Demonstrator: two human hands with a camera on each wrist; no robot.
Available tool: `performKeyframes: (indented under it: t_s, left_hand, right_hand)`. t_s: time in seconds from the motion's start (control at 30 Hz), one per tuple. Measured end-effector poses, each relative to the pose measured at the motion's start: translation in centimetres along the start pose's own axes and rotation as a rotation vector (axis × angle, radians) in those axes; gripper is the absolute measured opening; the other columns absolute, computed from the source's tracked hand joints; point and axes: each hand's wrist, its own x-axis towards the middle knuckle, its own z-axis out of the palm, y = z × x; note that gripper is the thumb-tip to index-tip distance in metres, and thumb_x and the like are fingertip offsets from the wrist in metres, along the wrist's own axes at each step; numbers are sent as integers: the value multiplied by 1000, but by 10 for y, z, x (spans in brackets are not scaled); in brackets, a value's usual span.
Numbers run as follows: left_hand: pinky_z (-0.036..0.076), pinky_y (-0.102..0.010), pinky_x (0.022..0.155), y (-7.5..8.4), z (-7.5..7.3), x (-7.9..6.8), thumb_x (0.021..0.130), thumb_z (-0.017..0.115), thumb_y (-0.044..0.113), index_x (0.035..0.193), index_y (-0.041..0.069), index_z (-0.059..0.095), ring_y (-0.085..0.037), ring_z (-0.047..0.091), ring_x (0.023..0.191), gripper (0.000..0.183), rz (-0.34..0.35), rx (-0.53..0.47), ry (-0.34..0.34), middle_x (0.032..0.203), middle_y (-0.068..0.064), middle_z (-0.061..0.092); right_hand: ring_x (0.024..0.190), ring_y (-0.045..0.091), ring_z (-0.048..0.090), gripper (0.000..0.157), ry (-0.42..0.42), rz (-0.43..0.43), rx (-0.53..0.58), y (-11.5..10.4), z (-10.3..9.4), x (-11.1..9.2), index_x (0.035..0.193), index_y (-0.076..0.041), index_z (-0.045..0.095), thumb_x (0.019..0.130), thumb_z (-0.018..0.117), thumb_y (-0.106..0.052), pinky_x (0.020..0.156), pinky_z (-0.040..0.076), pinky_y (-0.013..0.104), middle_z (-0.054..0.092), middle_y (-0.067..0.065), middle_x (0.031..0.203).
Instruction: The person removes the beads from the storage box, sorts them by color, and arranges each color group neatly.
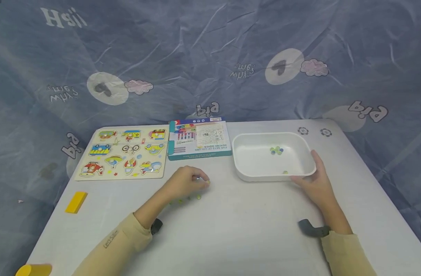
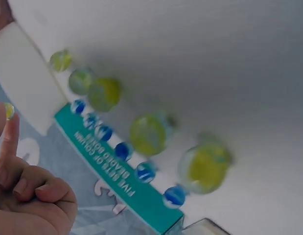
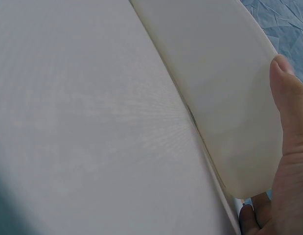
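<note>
Between thumb and index finger, my left hand (image 1: 187, 183) pinches a yellow-and-clear glass marble (image 2: 10, 110), just above the table. Below that hand lie several loose yellow-green marbles (image 2: 147, 134), and the left wrist view also has a row of smaller blue marbles (image 2: 123, 151). At the right, my right hand (image 1: 317, 184) grips the near right corner of a white plastic tray (image 1: 262, 178), thumb against its near side. A small cluster of green and blue marbles (image 1: 276, 150) lies inside the tray, with a single yellowish marble (image 1: 285, 172) by its near wall.
A boxed bead set (image 1: 200, 140) lies at the back, left of the tray. Beside it is a wooden vehicle puzzle board (image 1: 124, 153). A yellow block (image 1: 76, 202) and a yellow cylinder (image 1: 34, 270) are at the left. A printed cloth (image 1: 210, 57) hangs behind the table.
</note>
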Motion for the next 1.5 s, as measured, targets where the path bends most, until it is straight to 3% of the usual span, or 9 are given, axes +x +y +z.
performKeyframes:
  t_s: [0.13, 0.23, 0.67, 0.97, 1.3, 1.5]
  left_hand:
    - [37, -27, 63, -7, 10, -2, 80, 74, 31, 88, 27, 73, -12, 45, 68, 9, 6, 46, -6, 78, 7, 62]
    - [41, -30, 73, -9, 16, -3, 80, 74, 30, 89, 26, 74, -13, 51, 80, 10, 12, 82, -17, 92, 10, 68]
    - [47, -39, 88, -12, 25, -2, 78, 75, 30, 90, 24, 73, -15, 61, 98, 13, 9, 163, -14, 99, 6, 71]
    - [47, -40, 93, -11, 28, 0, 78, 76, 30, 90, 25, 73, -17, 62, 106, 13, 31, 186, -29, 101, 6, 71]
    - [48, -38, 93, -10, 32, 5, 79, 75, 31, 91, 26, 72, -16, 63, 107, 13, 55, 204, -33, 101, 7, 72]
    - [46, -40, 96, -10, 31, 4, 79, 75, 33, 97, 25, 72, -18, 61, 112, 21, 35, 186, -31, 108, 5, 70]
  right_hand:
    - [148, 27, 3, 113, -2, -1, 7, -1, 0, -1, 149, -41, -2, 73, 81, -33, 116, 3, 55, 3, -6, 159]
    - [148, 27, 2, 113, -6, 1, 14, -1, -1, -1, 149, -41, -2, 73, 81, -33, 116, 3, 55, 3, -7, 159]
    - [148, 28, 3, 111, -7, -4, 22, -5, 0, -2, 150, -38, -2, 75, 79, -30, 116, 3, 54, 4, -5, 160]
    - [148, 29, 5, 111, -5, -5, 14, -5, 0, -1, 151, -34, -2, 76, 79, -30, 116, 3, 54, 5, -4, 160]
    - [148, 29, 5, 112, -4, -6, 14, -3, -1, -2, 150, -39, -3, 75, 80, -31, 116, 4, 55, 5, -4, 160]
    - [148, 29, 4, 112, -8, -5, 22, -2, -1, -1, 148, -43, -2, 74, 80, -31, 116, 3, 56, 4, -5, 160]
